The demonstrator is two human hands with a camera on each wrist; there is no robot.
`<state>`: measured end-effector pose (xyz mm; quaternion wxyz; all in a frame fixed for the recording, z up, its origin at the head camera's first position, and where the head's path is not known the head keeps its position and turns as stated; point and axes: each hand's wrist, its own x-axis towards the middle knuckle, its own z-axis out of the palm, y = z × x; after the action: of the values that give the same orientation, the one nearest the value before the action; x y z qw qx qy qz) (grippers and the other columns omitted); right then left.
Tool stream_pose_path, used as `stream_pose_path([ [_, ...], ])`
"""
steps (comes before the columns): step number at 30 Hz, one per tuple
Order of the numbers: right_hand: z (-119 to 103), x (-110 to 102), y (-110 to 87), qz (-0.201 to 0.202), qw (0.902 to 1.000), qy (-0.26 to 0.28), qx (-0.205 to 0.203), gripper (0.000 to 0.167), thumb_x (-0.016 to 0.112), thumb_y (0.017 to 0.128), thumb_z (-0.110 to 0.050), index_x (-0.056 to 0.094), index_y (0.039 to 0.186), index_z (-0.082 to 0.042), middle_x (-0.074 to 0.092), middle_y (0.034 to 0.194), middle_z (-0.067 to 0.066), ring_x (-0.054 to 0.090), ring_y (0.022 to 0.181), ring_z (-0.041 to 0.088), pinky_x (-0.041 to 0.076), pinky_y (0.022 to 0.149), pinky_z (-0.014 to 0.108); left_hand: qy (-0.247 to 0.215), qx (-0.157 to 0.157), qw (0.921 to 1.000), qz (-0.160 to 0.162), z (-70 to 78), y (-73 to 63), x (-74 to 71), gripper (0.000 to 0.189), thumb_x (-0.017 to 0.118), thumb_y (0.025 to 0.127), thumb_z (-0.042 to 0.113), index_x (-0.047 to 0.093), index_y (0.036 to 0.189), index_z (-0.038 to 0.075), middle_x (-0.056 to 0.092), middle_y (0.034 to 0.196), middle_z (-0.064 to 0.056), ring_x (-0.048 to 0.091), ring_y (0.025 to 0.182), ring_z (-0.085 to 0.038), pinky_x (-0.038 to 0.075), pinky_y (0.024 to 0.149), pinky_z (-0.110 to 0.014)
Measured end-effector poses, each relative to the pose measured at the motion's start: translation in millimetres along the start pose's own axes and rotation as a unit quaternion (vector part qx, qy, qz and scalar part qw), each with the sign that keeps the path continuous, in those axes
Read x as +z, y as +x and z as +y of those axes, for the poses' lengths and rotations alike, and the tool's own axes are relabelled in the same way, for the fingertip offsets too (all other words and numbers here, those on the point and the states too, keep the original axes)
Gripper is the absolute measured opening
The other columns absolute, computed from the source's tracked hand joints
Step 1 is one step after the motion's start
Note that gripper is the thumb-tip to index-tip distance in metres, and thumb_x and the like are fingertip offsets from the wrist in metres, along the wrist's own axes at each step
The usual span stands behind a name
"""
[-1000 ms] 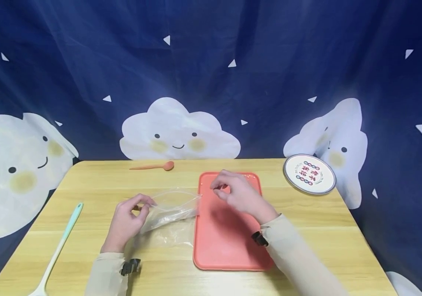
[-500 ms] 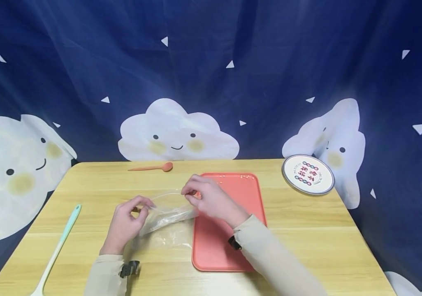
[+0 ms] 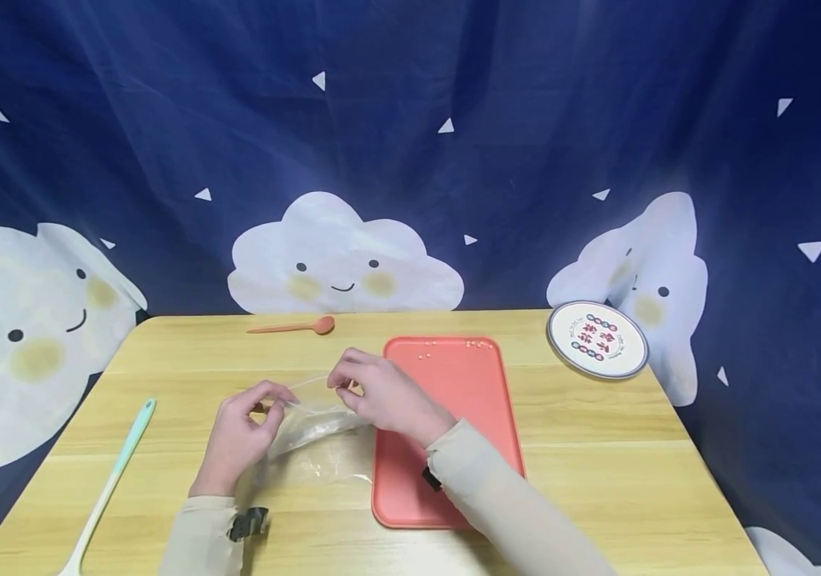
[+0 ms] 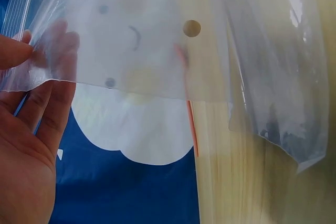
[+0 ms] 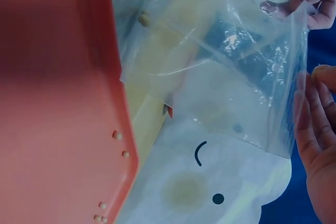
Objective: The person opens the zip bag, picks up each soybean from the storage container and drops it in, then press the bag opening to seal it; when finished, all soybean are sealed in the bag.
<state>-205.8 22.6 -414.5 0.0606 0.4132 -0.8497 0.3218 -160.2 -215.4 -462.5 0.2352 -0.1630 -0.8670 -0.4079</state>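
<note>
A clear plastic zip bag (image 3: 318, 432) lies on its side by the pink tray's left edge, its mouth raised between both hands. My left hand (image 3: 234, 444) pinches the left edge of the mouth between thumb and fingers. At the right edge, my right hand (image 3: 389, 400) pinches the zip strip, as the right wrist view also shows. Through the film in the left wrist view appears a small round hole (image 4: 191, 28) in the bag. Several small pale round pieces (image 5: 117, 135) lie at the far end of the tray (image 3: 406, 496), under and beyond my right forearm.
An orange spoon (image 3: 323, 325) lies at the table's back edge. A round plate (image 3: 598, 339) with red characters sits at the back right. A long-handled utensil (image 3: 118, 472) with a mint-green grip lies along the left side. A dark blue curtain (image 3: 511, 160) stands behind.
My right hand has moved left from above the tray to the right edge of the bag's mouth and now pinches it. The small pieces on the tray are uncovered. My left hand holds still.
</note>
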Motion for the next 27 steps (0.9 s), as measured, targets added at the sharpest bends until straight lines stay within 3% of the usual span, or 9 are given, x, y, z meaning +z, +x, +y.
stream_pose_path([
  [6, 4.4, 0.3, -2.4, 0.001, 0.9999, -0.010, 0.010, 0.011, 0.067, 0.092, -0.009, 0.069, 0.101, -0.015, 0.060, 0.099, -0.009, 0.061, 0.090, 0.009, 0.046, 0.080, 0.018, -0.001, 0.001, 1.0000, 0.000, -0.7, -0.4, -0.1, 0.033, 0.064, 0.081, -0.013, 0.071, 0.087, 0.019, 0.070, 0.087, 0.010, 0.063, 0.080, -0.008, 0.047, 0.069, -0.015],
  [12, 13.9, -11.9, -10.3, 0.032, 0.9978, 0.037, 0.043, 0.016, 0.065, 0.093, -0.010, 0.068, 0.108, -0.012, 0.061, 0.103, -0.006, 0.061, 0.094, 0.015, 0.049, 0.083, 0.027, -0.001, -0.009, 1.0000, 0.004, -0.9, -1.0, -0.6, 0.034, 0.064, 0.080, -0.013, 0.071, 0.086, 0.019, 0.071, 0.087, 0.010, 0.063, 0.080, -0.006, 0.047, 0.069, -0.015],
  [18, 38.7, -21.5, -25.0, 0.086, 0.9829, 0.126, 0.104, 0.019, 0.065, 0.092, -0.004, 0.068, 0.109, -0.012, 0.064, 0.107, -0.001, 0.060, 0.100, 0.023, 0.050, 0.089, 0.043, -0.006, -0.008, 0.9999, 0.009, -2.5, -1.4, -0.3, 0.035, 0.064, 0.079, -0.014, 0.071, 0.086, 0.019, 0.071, 0.087, 0.009, 0.063, 0.080, -0.007, 0.047, 0.068, -0.015],
  [21, 51.8, -24.4, -32.3, 0.097, 0.9760, 0.141, 0.135, 0.020, 0.067, 0.092, -0.006, 0.069, 0.110, -0.013, 0.063, 0.109, -0.005, 0.059, 0.105, 0.023, 0.049, 0.091, 0.046, -0.008, -0.004, 0.9999, 0.011, -2.9, -0.8, 0.7, 0.035, 0.064, 0.079, -0.015, 0.071, 0.086, 0.019, 0.071, 0.087, 0.009, 0.063, 0.080, -0.007, 0.046, 0.068, -0.015],
  [23, 60.7, -24.3, -36.1, 0.090, 0.9748, 0.143, 0.146, 0.021, 0.067, 0.091, -0.007, 0.069, 0.111, -0.011, 0.064, 0.110, -0.004, 0.059, 0.106, 0.026, 0.049, 0.091, 0.047, -0.010, -0.002, 0.9999, 0.013, -2.8, -0.6, 1.3, 0.035, 0.063, 0.079, -0.015, 0.072, 0.085, 0.018, 0.071, 0.087, 0.009, 0.063, 0.079, -0.008, 0.046, 0.068, -0.015],
  [27, 79.1, -16.8, -42.9, 0.036, 0.9744, 0.142, 0.170, 0.025, 0.068, 0.090, -0.006, 0.068, 0.114, -0.006, 0.064, 0.115, 0.001, 0.059, 0.110, 0.029, 0.048, 0.093, 0.045, -0.015, -0.002, 0.9998, 0.015, -2.6, -1.5, 2.6, 0.034, 0.063, 0.079, -0.015, 0.072, 0.084, 0.018, 0.071, 0.086, 0.008, 0.063, 0.079, -0.009, 0.046, 0.068, -0.015],
])
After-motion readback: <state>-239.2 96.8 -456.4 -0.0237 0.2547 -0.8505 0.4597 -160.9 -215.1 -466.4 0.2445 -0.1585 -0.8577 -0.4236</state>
